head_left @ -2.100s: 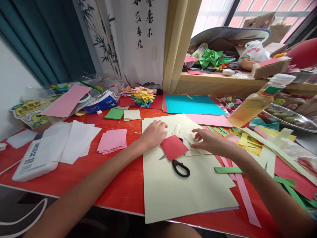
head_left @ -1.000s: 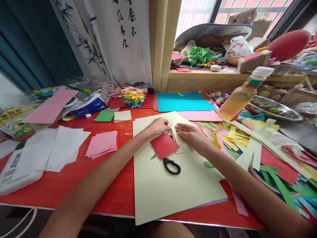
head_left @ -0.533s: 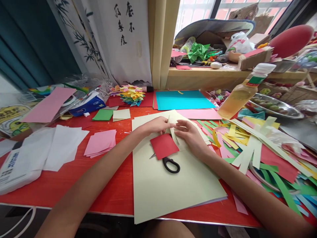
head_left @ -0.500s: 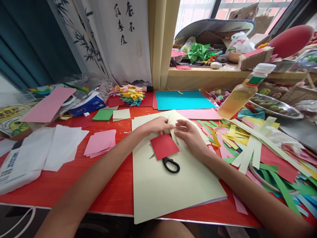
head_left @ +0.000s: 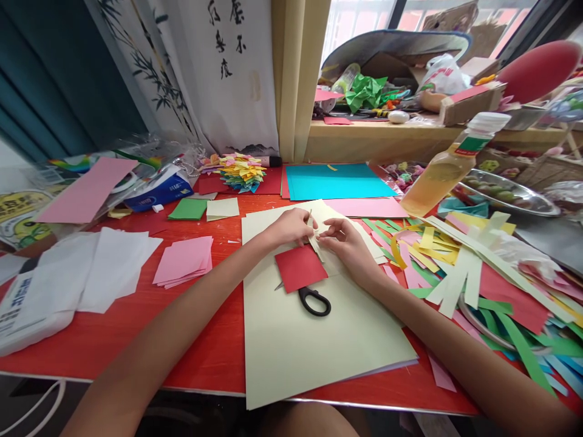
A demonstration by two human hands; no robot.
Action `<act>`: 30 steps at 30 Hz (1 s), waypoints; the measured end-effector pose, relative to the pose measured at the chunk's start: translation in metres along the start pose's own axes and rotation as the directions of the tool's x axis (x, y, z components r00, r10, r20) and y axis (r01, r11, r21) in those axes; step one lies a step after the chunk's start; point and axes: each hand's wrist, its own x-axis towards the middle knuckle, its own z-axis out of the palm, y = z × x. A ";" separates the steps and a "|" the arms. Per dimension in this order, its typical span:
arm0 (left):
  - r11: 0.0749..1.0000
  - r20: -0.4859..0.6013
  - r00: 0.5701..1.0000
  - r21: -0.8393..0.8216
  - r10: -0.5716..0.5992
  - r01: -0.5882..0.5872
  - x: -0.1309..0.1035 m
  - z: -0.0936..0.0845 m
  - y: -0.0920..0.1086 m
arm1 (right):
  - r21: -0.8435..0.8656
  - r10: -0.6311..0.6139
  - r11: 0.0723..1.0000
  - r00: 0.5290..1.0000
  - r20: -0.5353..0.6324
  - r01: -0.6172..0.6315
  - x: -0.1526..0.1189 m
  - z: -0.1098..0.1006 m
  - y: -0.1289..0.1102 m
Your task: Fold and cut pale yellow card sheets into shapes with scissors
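Both hands meet above large cream sheets [head_left: 319,346]. My left hand [head_left: 294,227] is closed on a narrow cream paper strip [head_left: 315,247], which slants down between the hands. My right hand [head_left: 342,243] pinches at the strip's right side, thumb and fingertips close together. Just below the hands lies a red paper square [head_left: 300,268]. It covers part of a pair of scissors [head_left: 315,302]; one black handle loop and a blade tip show.
Pink squares [head_left: 184,261] and white tissues [head_left: 121,261] lie left. Cut paper strips [head_left: 464,273] heap up at the right, near a leaning bottle [head_left: 439,176]. A blue sheet [head_left: 337,182] and a colourful folded-paper cluster [head_left: 241,173] are behind.
The cream strip has turned a little between the hands, and my right fingertips have drawn slightly back from my left fingers. The red square and scissors stay in place.
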 end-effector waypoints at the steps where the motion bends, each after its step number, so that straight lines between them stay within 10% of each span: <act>1: 1.000 -0.010 1.000 0.011 0.008 -0.008 0.000 0.000 0.000 | 0.035 0.025 0.999 1.000 -0.012 -0.025 0.000 0.000 0.000; 9: 0.997 -0.024 0.998 -0.029 0.066 -0.067 0.002 -0.003 -0.002 | 0.392 0.205 0.905 0.977 -0.062 -0.165 -0.001 0.001 -0.013; 17: 0.991 -0.046 0.998 -0.123 0.047 -0.053 0.005 -0.011 -0.006 | 0.407 0.205 0.898 0.977 -0.059 -0.164 -0.001 0.003 -0.014; 22: 0.946 -0.151 0.964 -0.210 0.219 -0.248 0.006 -0.017 0.000 | 0.341 0.140 0.930 0.990 0.011 -0.136 -0.001 0.002 -0.013; 30: 0.925 -0.105 0.945 -0.198 0.309 -0.324 -0.001 0.003 0.006 | 0.317 0.116 0.933 0.975 0.187 -0.172 -0.005 0.001 -0.021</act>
